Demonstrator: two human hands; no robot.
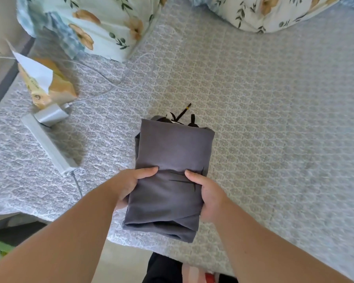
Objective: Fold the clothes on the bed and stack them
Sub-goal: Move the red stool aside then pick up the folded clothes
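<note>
A folded dark grey garment (170,156) is held above the bed's near edge, long side pointing away from me. My left hand (129,184) grips its left side with the thumb on top. On its right side my right hand (204,193) does the same, thumb beside thin black lines printed on the cloth. Under the far end of the grey garment lies a black piece of clothing (180,118) with drawstrings sticking out. The bed (274,123) is covered by a pale grey patterned sheet.
A white power strip (49,146) with a plugged-in charger (49,115) and cables lies at the left. A torn yellow and white packet (43,82) sits behind it. Floral pillows (94,23) and a floral quilt (274,11) lie at the far side.
</note>
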